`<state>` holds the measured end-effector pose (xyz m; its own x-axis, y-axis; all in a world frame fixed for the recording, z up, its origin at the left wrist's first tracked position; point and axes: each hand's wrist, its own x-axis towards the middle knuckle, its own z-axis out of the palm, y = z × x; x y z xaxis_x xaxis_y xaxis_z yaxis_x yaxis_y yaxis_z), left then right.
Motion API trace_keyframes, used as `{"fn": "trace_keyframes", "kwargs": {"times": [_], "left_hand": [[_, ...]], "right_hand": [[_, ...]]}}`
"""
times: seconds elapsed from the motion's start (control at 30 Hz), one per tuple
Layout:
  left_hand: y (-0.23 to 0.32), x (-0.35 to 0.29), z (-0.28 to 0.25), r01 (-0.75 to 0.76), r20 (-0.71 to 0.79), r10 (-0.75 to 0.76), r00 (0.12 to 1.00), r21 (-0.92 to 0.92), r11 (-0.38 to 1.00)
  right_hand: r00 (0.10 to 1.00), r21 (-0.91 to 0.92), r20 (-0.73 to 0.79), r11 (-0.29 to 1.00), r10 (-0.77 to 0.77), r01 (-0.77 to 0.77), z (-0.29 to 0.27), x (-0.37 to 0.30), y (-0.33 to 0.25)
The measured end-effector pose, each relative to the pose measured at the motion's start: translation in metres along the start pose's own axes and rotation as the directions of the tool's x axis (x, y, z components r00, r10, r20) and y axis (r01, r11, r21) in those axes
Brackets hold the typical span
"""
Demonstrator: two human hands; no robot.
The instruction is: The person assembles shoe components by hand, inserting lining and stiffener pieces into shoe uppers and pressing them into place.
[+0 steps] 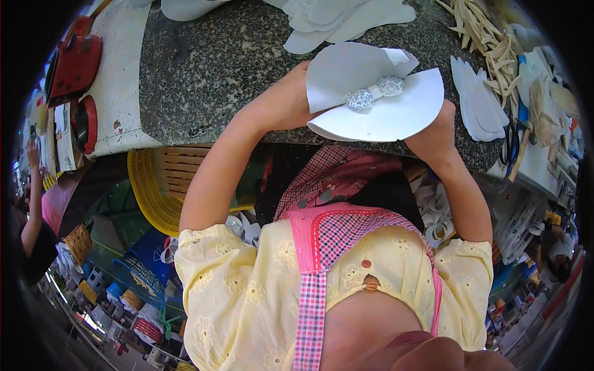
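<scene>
Left hand point(281, 102) closed on white piece point(377, 105) at its left edge | right hand point(436, 133) gripped its right rim, steadying it | piece held above stone bench point(216, 68), silver bow point(374, 94) face-up for viewing | cut sheets point(346, 18) stacked behind within reach.

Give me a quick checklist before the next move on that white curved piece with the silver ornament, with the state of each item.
1. Left hand grips the white curved piece: ok, it holds the left edge.
2. Right hand supports the right end: ok.
3. Silver ornament sits on the piece: ok, near the middle; whether it is fixed: cannot tell.
4. Piece held above the grey stone table, not resting on it: cannot tell.
5. Stack of white cut pieces apart from the held one: ok.
6. Scissors away from both hands: ok.
</scene>
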<state>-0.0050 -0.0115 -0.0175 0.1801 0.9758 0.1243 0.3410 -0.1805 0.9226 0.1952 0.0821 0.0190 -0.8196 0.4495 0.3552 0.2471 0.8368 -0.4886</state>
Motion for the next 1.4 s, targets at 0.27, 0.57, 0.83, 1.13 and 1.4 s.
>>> {"fn": "trace_keyframes", "kwargs": {"times": [0.27,0.57,0.83,1.13,1.4], "left_hand": [[-0.007,-0.002,-0.004,0.059,0.039,-0.061,0.997,0.053,0.997],[0.016,-0.011,-0.008,0.066,0.077,-0.082,0.994,0.186,0.980],[0.022,-0.004,-0.010,0.032,0.055,-0.047,0.997,0.247,0.969],[0.029,0.001,-0.008,0.027,0.101,-0.063,0.993,0.327,0.945],[0.029,0.007,-0.010,-0.010,0.128,-0.031,0.991,0.307,0.952]], "right_hand": [[0.998,-0.054,0.007,0.997,-0.061,0.062,0.003,0.001,0.002],[1.000,-0.065,0.019,0.998,-0.013,0.014,0.005,-0.002,0.004],[0.998,-0.194,0.056,0.981,-0.011,0.021,0.008,-0.003,0.006],[0.997,-0.297,0.023,0.952,-0.074,0.077,0.016,-0.007,0.014],[0.997,-0.251,0.054,0.966,-0.053,0.065,0.022,-0.010,0.025]]}}
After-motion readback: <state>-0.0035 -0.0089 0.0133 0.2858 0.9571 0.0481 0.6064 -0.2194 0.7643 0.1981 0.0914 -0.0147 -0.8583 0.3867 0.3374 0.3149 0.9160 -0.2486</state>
